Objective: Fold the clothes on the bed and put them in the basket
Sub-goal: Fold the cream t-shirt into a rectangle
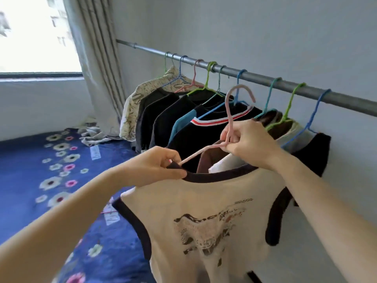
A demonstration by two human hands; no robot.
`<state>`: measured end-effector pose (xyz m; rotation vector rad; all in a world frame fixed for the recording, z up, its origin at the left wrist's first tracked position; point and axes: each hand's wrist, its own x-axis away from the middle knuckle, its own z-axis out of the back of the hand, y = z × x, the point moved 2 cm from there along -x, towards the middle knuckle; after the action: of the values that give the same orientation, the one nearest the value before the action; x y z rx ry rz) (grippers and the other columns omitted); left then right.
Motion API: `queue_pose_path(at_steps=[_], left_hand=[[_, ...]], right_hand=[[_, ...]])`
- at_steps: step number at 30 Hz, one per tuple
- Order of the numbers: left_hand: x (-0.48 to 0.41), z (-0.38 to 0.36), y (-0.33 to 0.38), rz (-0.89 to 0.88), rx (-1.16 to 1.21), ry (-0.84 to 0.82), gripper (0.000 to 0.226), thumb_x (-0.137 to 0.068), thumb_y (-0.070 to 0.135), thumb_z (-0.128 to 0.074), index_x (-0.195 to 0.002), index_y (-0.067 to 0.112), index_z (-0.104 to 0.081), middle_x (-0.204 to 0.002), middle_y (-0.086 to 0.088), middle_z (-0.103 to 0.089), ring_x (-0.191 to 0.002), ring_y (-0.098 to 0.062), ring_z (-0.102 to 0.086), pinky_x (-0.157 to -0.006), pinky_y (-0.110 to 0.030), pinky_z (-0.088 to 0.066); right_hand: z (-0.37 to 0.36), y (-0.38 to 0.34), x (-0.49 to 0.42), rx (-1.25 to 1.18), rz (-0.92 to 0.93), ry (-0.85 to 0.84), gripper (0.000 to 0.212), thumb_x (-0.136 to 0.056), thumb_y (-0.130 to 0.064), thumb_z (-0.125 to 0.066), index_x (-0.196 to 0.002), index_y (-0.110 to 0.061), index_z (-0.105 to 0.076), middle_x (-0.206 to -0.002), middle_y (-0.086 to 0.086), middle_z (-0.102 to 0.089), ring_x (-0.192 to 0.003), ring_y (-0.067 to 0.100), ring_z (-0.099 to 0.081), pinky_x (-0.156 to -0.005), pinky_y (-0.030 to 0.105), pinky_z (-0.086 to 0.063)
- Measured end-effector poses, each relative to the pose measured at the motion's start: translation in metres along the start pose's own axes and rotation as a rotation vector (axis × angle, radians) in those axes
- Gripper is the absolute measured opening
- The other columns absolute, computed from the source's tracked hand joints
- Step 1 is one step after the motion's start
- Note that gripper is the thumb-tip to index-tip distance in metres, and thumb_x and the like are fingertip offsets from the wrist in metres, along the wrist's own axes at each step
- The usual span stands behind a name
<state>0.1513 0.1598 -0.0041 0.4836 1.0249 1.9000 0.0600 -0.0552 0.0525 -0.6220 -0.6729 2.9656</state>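
Cream sleeveless top (204, 211) with dark trim and a chest print hung closest, on a thin pink plastic hanger (239, 86) held clear of the grey metal rail (265, 79), beside the blue flowered bed sheet (40, 160), no basket in sight. Best play, I'd say, was to keep the hanger steady and ease the strap off its arm, not yank the neckline. Both forearms reached forward: left hand (159, 166) pinched the dark neckline at the strap, right hand (248, 144) gripped the hanger's neck below the hook.
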Motion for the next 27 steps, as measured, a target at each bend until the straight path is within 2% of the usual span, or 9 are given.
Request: queue_pose_path(at_steps=[3,5,6,8,10,14,19,22,27], left_hand=[[0.052,0.038,-0.039,0.145,-0.050,0.068,0.022,-0.088,0.025,-0.070,-0.069,0.025,-0.059,-0.050,0.008,-0.049,-0.046,-0.008,-0.036,-0.045,-0.017,-0.028],[0.085,0.057,-0.060,0.215,-0.105,0.117,0.026,-0.087,0.031,-0.070,-0.065,0.030,-0.057,-0.052,0.009,-0.047,-0.050,-0.009,-0.035,-0.048,-0.021,-0.027],[0.103,0.069,-0.071,0.251,-0.132,0.151,0.028,-0.086,0.034,-0.070,-0.063,0.032,-0.056,-0.053,0.009,-0.045,-0.052,-0.010,-0.035,-0.053,-0.023,-0.028],[0.139,0.093,-0.090,0.321,-0.197,0.222,0.030,-0.086,0.039,-0.070,-0.062,0.031,-0.054,-0.055,0.010,-0.042,-0.054,-0.010,-0.036,-0.061,-0.026,-0.030],[0.173,0.118,-0.104,0.373,-0.260,0.316,0.035,-0.084,0.040,-0.072,-0.061,0.023,-0.050,-0.056,0.009,-0.040,-0.054,-0.009,-0.034,-0.057,-0.025,-0.029],[0.246,0.178,-0.130,0.389,-0.396,0.597,0.049,-0.079,0.037,-0.076,-0.055,0.014,-0.039,-0.051,0.008,-0.032,-0.051,-0.010,-0.027,-0.048,-0.021,-0.022],[0.348,0.278,-0.165,0.380,-0.481,0.815,0.045,-0.073,0.034,-0.081,-0.054,0.020,-0.044,-0.046,0.009,-0.035,-0.047,-0.009,-0.031,-0.046,-0.019,-0.023],[0.397,0.332,-0.177,0.367,-0.462,0.863,0.043,-0.071,0.032,-0.084,-0.059,0.012,-0.048,-0.047,0.008,-0.037,-0.047,-0.007,-0.032,-0.048,-0.023,-0.028],[0.455,0.395,-0.194,0.354,-0.445,0.924,0.048,-0.069,0.030,-0.084,-0.062,0.001,-0.047,-0.047,0.007,-0.036,-0.046,-0.007,-0.030,-0.044,-0.014,-0.026]], right_hand=[[-0.038,-0.050,-0.023,-0.179,0.020,-0.360,0.029,-0.077,-0.043,-0.078,-0.081,-0.015,-0.071,-0.062,-0.007,-0.065,-0.063,0.009,-0.062,-0.062,0.028,-0.048],[-0.063,-0.076,-0.037,-0.180,0.049,-0.408,0.052,-0.075,-0.066,-0.066,-0.076,-0.014,-0.072,-0.080,0.012,-0.070,-0.077,0.025,-0.067,-0.077,0.043,-0.052],[-0.076,-0.092,-0.046,-0.176,0.072,-0.381,0.055,-0.079,-0.066,-0.062,-0.071,-0.013,-0.071,-0.079,0.017,-0.069,-0.074,0.026,-0.066,-0.077,0.044,-0.052],[-0.105,-0.123,-0.063,-0.188,0.104,-0.294,0.049,-0.090,-0.048,-0.060,-0.060,-0.010,-0.068,-0.055,0.010,-0.061,-0.053,0.011,-0.056,-0.062,0.039,-0.046],[-0.134,-0.153,-0.082,-0.199,0.103,-0.257,0.046,-0.091,-0.033,-0.059,-0.055,-0.005,-0.062,-0.038,-0.002,-0.048,-0.040,0.004,-0.044,-0.053,0.030,-0.037],[-0.188,-0.211,-0.117,-0.328,0.131,-0.224,0.043,-0.087,-0.026,-0.058,-0.051,-0.002,-0.056,-0.045,0.007,-0.054,-0.046,0.011,-0.045,-0.058,0.035,-0.041],[-0.263,-0.312,-0.164,-0.406,0.173,-0.175,0.038,-0.088,-0.022,-0.058,-0.067,0.008,-0.065,-0.054,0.017,-0.052,-0.047,0.010,-0.045,-0.049,0.021,-0.036],[-0.305,-0.367,-0.195,-0.460,0.149,-0.127,0.037,-0.089,-0.023,-0.058,-0.059,-0.002,-0.064,-0.042,-0.004,-0.050,-0.037,0.004,-0.042,-0.046,0.020,-0.035],[-0.366,-0.435,-0.216,-0.622,0.103,-0.019,0.045,-0.095,-0.020,-0.054,-0.051,-0.012,-0.048,-0.031,-0.012,-0.040,-0.033,0.003,-0.041,-0.045,0.019,-0.034]])
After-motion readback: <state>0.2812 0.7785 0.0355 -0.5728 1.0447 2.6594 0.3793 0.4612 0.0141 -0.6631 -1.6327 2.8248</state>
